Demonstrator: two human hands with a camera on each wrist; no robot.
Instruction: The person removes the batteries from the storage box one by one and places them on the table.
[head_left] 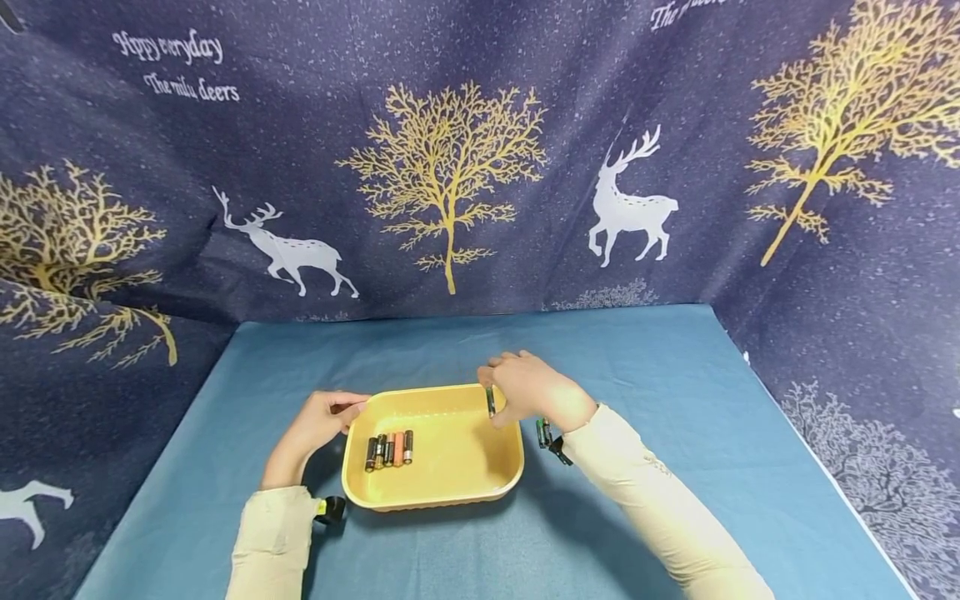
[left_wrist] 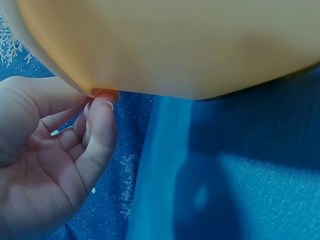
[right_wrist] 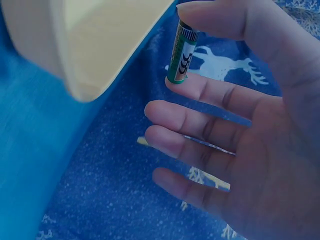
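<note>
A yellow plastic tray (head_left: 453, 450) sits on the blue cloth, with several small batteries (head_left: 398, 450) side by side in its left half, one of them orange. My left hand (head_left: 318, 421) pinches the tray's upper left rim between thumb and fingers, as the left wrist view shows close up. Over the tray's right end, my right hand (head_left: 531, 387) holds a green and black battery (right_wrist: 181, 55) by its two ends, between thumb and index finger. The other right fingers extend apart from it.
More green batteries (head_left: 543, 432) lie on the blue cloth (head_left: 630, 367) just right of the tray, partly hidden by my right wrist. A dark wrist camera (head_left: 331, 509) is strapped at my left sleeve. Behind the table hangs a navy curtain (head_left: 510, 275) printed with deer and trees.
</note>
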